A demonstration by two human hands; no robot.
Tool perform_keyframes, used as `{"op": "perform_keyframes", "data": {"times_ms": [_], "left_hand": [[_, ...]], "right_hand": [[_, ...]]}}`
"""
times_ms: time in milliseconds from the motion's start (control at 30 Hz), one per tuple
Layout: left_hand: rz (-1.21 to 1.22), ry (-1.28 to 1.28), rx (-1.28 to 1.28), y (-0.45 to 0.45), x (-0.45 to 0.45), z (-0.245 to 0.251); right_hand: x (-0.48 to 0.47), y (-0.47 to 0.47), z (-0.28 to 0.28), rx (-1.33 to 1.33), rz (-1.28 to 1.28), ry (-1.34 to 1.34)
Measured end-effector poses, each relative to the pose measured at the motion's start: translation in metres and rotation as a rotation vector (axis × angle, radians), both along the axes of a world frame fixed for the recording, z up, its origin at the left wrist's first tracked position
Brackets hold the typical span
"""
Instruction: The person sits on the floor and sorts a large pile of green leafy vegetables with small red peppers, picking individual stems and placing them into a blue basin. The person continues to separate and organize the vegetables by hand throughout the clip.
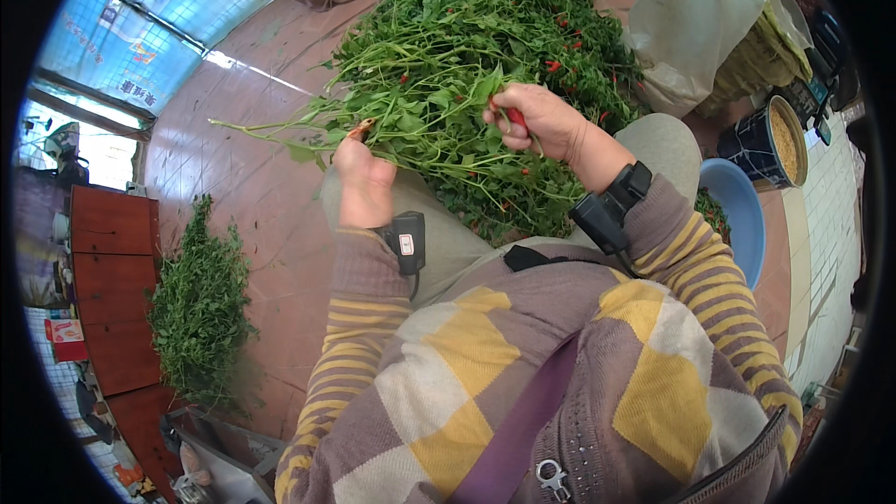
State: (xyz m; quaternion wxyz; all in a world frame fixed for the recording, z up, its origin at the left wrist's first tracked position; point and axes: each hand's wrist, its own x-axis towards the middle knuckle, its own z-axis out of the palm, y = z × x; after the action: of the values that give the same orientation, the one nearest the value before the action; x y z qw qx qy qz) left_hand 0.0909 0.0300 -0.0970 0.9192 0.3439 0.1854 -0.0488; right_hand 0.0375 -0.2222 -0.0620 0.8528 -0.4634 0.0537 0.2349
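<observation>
A leafy green chili pepper plant (413, 119) lies across both hands, its pale stems pointing left. My left hand (365, 171) is closed around its stems, a tan-orange tip showing at the fingers. My right hand (539, 119) is curled around red chili peppers (515, 117) beside the plant's leaves. Before my knees, a large heap of chili plants (490, 21) with scattered red peppers spreads over the floor. A blue plastic basin (749, 224) beyond my right knee contains picked chilies (712, 215), partly hidden by my sleeve.
A smaller pile of green plants (199, 308) lies on the tiled floor at left, beside a red-brown cabinet (115, 287). At right stand a white plastic sack (689, 21) and a dark bucket of grain-like material (782, 140). A grey container (231, 444) is at lower left.
</observation>
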Motion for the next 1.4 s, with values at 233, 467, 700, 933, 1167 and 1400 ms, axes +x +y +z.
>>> {"op": "perform_keyframes", "data": {"times_ms": [233,467,700,933,1167,1400], "left_hand": [[0.07,0.042,0.002,-0.002,0.003,0.0],[0.064,0.007,0.017,-0.032,-0.004,0.012],[0.147,0.004,0.058,-0.027,-0.006,0.022],[0.225,0.029,0.104,-0.031,0.002,0.008],[0.067,-0.073,0.051,0.001,0.011,0.023],[0.002,-0.102,-0.026,0.01,0.013,0.04]], "right_hand": [[-0.011,-0.007,0.019,-0.043,-0.021,-0.057],[-0.011,0.061,-0.01,-0.89,-0.056,-0.222],[-0.008,0.034,0.005,-0.357,0.09,-0.019],[-0.023,-0.007,0.034,-0.405,0.477,-0.16],[-0.06,-0.15,0.048,-0.363,-0.124,-0.191],[-0.176,-0.348,-0.031,-1.051,-0.844,0.36]]}}
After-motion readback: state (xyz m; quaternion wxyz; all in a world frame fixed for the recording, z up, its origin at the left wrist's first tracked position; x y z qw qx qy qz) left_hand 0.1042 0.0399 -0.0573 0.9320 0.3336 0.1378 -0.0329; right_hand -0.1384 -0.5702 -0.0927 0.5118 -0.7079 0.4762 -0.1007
